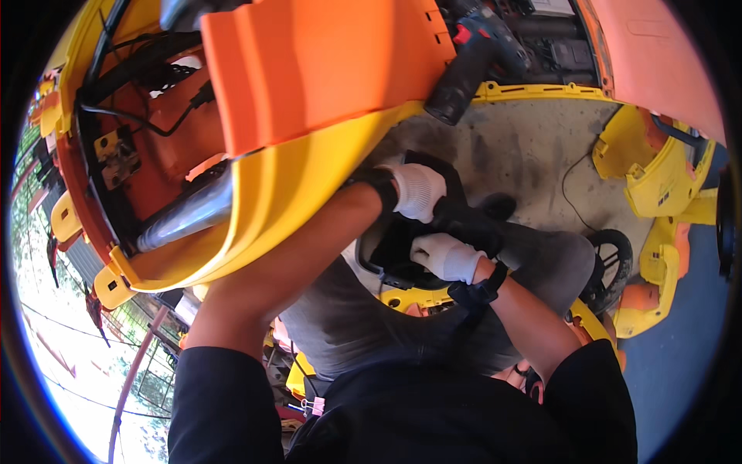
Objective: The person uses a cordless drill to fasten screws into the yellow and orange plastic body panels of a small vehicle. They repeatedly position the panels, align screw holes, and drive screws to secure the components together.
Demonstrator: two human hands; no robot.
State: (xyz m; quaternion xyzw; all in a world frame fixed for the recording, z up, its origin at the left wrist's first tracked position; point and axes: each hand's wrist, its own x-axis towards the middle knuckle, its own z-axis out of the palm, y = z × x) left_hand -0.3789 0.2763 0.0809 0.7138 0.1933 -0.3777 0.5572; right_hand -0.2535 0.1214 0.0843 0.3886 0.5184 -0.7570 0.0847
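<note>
In the head view, the black part you are working on [389,246] lies between your legs, below your left fingers and just left of your right ones. It looks dark, with a curved rim; shadow and your hands hide much of it. Your left hand [420,192] bends over above it, fingers hidden, so I cannot tell whether they grip. Your right hand [446,257] has its fingers curled at the part; I cannot tell whether they are clamped on it.

Counted, you have two white-gloved hands, two black wristbands [478,293] and one black part. One drill [471,62] sits up and right of your left fingers. One orange panel [325,77] with one yellow border [313,174] stands up and left of them, and one silver tube [189,213] lies farther left. Right of your right fingers are one wheel [610,271] and several yellow pieces [661,189], too overlapped to count. One thin cable [565,185] lies on the grey floor [533,147], up and right of your fingers.
</note>
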